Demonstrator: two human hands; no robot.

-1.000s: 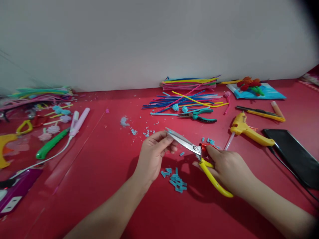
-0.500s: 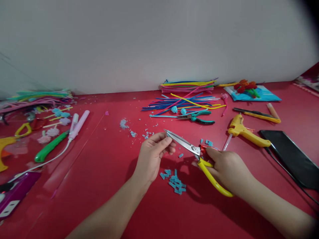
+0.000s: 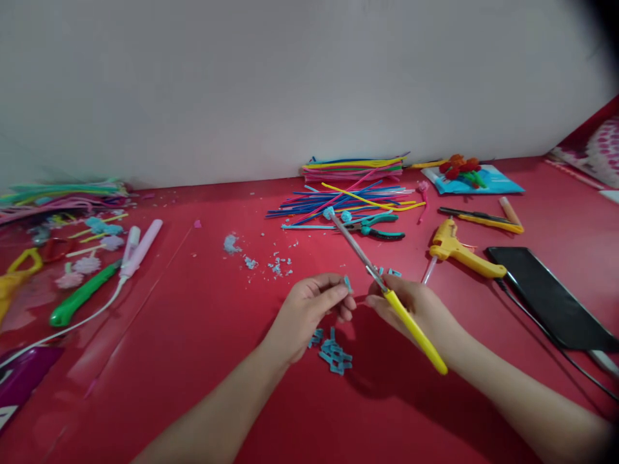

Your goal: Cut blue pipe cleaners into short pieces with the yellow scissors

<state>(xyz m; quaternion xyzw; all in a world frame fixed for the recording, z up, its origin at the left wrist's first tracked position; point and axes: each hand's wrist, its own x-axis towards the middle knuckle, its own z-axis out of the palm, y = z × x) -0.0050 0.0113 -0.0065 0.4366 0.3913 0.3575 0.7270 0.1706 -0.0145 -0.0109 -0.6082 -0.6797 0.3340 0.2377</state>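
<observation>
Between thumb and forefinger, my left hand pinches a small light-blue pipe cleaner piece. My right hand is wrapped round the yellow-handled scissors, whose blades point up and away to the left, apart from the piece. Just below my left hand lies a small heap of cut light-blue pieces on the red table. A few more cut pieces are partly hidden behind my right hand.
Pliers lie by loose pipe cleaners and fluffy blue balls at the back. To the right are a yellow glue gun, a utility knife and a black phone. A green-handled tool and a pink device lie left.
The scissors have come away from my left fingertips and turned more upright. My left hand has shifted slightly right, and the blue piece now shows in its pinch. The camera view has moved a little right.
</observation>
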